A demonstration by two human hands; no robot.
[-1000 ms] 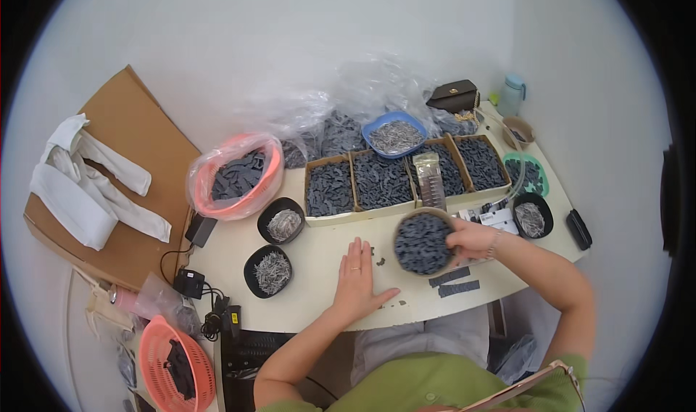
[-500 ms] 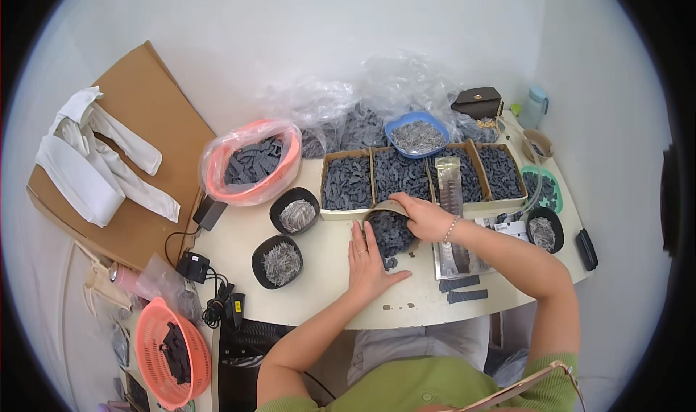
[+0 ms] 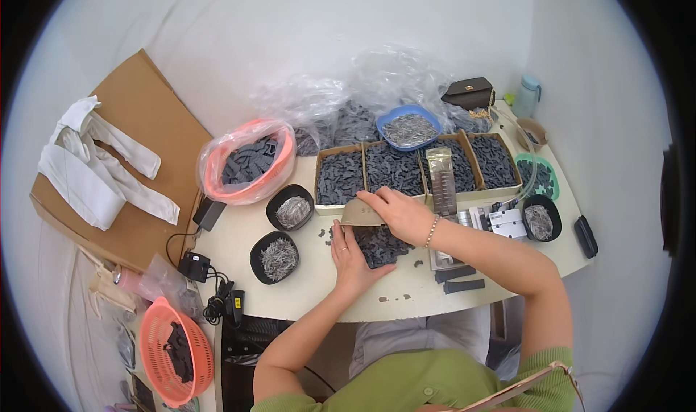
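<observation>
My right hand grips a tan bowl that is tipped far over at the front of the table. Beneath and beside its mouth lies a heap of small dark grey pieces on the tabletop. Cupped along the heap's left and near side is my left hand, its fingers extended and the thumb held apart. Just behind the bowl stands a divided cardboard box filled with similar dark pieces. Right of the heap, a metal jig with a row of slots reaches over the box, and two dark strips lie near it.
Black bowls of thin metal pins stand left and right; a blue bowl of pins rests on the box. A pink basket sits back left, a green tray right. Cables hang off the left edge.
The tan bowl has tipped further over, and more dark pieces have spread out on the table. Both hands have shifted slightly left in the picture, as the whole view moved a little.
</observation>
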